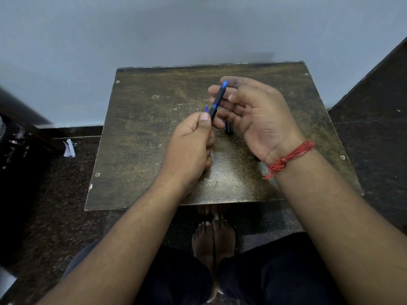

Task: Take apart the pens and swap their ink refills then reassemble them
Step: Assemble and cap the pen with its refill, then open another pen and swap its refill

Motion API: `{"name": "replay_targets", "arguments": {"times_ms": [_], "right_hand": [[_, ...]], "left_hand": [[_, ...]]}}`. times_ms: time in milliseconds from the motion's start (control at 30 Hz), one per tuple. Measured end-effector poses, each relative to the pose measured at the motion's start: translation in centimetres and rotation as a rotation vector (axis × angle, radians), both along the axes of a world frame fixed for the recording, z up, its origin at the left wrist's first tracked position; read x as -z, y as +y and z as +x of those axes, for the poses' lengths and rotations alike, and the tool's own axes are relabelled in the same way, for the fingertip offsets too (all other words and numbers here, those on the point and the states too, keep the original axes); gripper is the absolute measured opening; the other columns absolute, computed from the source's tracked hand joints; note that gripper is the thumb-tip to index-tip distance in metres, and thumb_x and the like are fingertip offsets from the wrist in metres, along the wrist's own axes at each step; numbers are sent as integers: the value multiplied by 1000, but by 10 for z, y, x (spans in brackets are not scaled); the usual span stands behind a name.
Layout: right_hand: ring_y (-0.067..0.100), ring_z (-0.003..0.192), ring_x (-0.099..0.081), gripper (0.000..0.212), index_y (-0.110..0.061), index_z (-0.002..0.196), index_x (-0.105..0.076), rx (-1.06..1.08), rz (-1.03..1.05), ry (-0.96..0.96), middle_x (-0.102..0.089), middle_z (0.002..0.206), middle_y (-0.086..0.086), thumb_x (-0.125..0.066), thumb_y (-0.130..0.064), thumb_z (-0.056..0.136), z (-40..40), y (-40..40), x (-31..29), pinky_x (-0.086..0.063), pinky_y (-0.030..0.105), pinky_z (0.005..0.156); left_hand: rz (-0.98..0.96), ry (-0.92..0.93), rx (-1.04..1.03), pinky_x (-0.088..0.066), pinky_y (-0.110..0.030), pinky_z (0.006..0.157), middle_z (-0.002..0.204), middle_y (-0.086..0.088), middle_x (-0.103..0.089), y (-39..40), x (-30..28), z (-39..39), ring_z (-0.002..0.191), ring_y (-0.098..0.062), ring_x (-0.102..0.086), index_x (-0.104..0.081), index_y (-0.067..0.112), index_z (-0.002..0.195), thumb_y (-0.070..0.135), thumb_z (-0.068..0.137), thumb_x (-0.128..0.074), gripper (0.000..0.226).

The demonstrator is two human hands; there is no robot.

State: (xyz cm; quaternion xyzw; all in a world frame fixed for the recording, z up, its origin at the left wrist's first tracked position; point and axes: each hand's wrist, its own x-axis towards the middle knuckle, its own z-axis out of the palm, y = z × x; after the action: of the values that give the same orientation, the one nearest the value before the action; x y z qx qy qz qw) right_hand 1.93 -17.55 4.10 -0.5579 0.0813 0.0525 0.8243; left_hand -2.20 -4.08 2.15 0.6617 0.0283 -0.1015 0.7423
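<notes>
Head view: above a worn, scratched wooden table (136, 133), the left hand (189, 146) pinches the lower end of a slim black-and-blue pen barrel (218, 100). The right hand (253, 115) cups it at three o'clock, fingers loosely curled. Another dark pen piece (229, 129) lies beneath. The barrel looks light, rigid, smooth plastic; best gripped mid-barrel.

My desk (154, 133) is a small, worn board, dark brown with scuffed yellowish patches and a screw near each corner, set against the pale wall. A dark pen part with a bit of blue (229, 129) lies on it near the middle, partly hidden from me. It stands on dark speckled floor (66, 183), where a scrap of white paper (69, 148) lies to its left.
</notes>
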Motion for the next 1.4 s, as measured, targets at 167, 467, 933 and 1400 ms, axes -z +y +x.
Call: {"name": "replay_targets", "arguments": {"times_ms": [167,467,933,1400], "right_hand": [[23,79,-66,10,-9,92,-64,-1,-203,-24,-70,90,15,-72,-13,89,-1,4,3,-54,33,65],[19,82,-67,13,-4,102,-69,52,-46,-25,-76,90,9,-58,-5,95,-1,0,-3,-54,27,69],[18,80,-64,7,-10,99,-66,487,-168,-186,-68,89,7,-62,-10,93,13,-38,-1,-52,29,65],[31,95,-58,16,-16,102,-53,-23,-1550,-198,-66,91,5,-56,-22,88,2,-17,7,-43,35,67]], "left_hand": [[-7,-9,0,-19,-19,41,52,11,-32,0,1,0,39,-4,-22,-59,12,91,25,111,-34,35],[10,-22,7,-22,-18,39,53,10,-33,0,4,0,40,-3,-24,-61,14,90,26,111,-35,35],[80,-58,27,-22,-21,42,55,10,-32,1,8,-1,42,-5,-24,-64,21,88,30,110,-36,37],[57,-63,-15,-19,-20,42,54,11,-30,0,6,0,41,-3,-22,-61,17,87,24,111,-34,37]]}}
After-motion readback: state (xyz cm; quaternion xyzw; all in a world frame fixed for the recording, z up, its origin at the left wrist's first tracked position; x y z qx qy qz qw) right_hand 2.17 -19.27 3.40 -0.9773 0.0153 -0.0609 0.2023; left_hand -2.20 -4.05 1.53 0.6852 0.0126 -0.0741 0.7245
